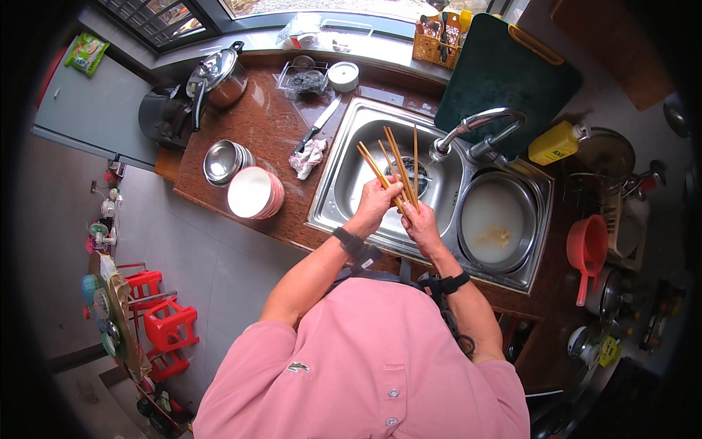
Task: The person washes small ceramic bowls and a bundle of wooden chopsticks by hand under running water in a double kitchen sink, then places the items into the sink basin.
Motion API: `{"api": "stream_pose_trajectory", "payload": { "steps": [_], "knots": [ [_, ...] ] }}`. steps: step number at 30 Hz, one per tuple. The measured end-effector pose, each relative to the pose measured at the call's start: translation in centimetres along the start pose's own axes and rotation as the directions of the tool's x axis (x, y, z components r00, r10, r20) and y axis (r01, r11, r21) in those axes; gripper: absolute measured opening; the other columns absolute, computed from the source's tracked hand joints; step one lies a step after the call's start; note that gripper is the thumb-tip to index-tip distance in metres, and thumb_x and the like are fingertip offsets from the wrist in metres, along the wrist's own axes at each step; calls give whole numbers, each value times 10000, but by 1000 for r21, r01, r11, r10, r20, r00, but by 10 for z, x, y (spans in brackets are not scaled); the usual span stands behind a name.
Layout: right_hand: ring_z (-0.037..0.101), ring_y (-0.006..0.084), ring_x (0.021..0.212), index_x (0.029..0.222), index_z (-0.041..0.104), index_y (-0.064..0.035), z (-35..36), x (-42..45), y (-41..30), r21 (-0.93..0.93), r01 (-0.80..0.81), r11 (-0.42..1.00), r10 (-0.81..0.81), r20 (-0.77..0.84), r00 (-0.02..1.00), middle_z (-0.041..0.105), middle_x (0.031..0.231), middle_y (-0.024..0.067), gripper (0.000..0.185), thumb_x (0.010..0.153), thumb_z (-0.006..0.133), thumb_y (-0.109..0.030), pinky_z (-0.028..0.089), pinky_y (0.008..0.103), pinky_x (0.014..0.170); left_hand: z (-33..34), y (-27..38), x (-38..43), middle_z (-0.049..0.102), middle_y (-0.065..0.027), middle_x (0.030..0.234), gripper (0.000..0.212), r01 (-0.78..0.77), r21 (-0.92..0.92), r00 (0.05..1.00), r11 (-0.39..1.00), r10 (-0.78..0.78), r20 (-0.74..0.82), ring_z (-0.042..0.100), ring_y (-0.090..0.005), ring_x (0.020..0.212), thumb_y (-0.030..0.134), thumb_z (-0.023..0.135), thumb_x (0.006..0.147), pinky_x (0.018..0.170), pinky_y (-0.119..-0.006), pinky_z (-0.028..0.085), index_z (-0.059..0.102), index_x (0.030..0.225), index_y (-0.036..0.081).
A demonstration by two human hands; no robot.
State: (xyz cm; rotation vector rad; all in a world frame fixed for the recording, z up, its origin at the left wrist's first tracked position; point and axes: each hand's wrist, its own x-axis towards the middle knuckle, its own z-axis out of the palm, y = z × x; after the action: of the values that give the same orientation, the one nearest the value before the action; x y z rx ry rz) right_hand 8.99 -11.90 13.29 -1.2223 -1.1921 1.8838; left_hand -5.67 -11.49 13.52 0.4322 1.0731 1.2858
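Observation:
Several wooden chopsticks point(397, 159) fan out above the left basin of a stainless steel sink point(351, 137). My left hand point(376, 204) grips some of them partway along, and my right hand point(421, 224) holds the bundle near its lower ends. The two hands are close together over the front of the basin. Behind the sticks, the drain point(422, 178) is partly hidden. A chrome gooseneck faucet point(491, 118) arches over the back of the sink, and no stream of water shows. In the right basin stands a metal bowl point(466, 219) of cloudy water with pale bits in it.
Left of the sink lie a knife point(327, 113) and a crumpled cloth point(308, 159). Stacked metal bowls point(221, 162) and white-and-pink bowls point(250, 192) stand near the counter's front edge. A green cutting board point(504, 71) leans behind the faucet. On the right are a yellow detergent bottle point(554, 144) and red dipper point(586, 247).

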Motion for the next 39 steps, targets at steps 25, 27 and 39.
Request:
{"api": "stream_pose_trajectory", "payload": {
  "steps": [25,27,39],
  "knots": [
    [356,32,399,1005,529,-22,-8,-6,-10,260,-279,924,202,285,937,512,663,0,324,1010,486,-343,265,174,336,-5,7,-5,681,-98,784,141,-47,206,999,977,42,28,669,-153,688,116,628,918,630,-286,561,651,903,-23],
    [359,32,400,1016,527,-21,-7,-5,-11,258,-284,924,202,300,932,515,670,1,320,1010,487,-339,268,174,335,-6,5,-4,690,-106,799,177,-19,93,998,995,25,-60,664,-151,653,171,625,932,598,-283,558,649,916,-3],
    [363,33,409,1030,518,-20,-19,-5,-14,272,-317,908,212,354,911,502,674,-4,315,1012,487,-333,268,168,344,-3,19,-8,696,-111,898,220,73,129,984,989,-93,152,677,-149,787,34,614,867,713,-263,560,658,1066,-48]
  ]
}}
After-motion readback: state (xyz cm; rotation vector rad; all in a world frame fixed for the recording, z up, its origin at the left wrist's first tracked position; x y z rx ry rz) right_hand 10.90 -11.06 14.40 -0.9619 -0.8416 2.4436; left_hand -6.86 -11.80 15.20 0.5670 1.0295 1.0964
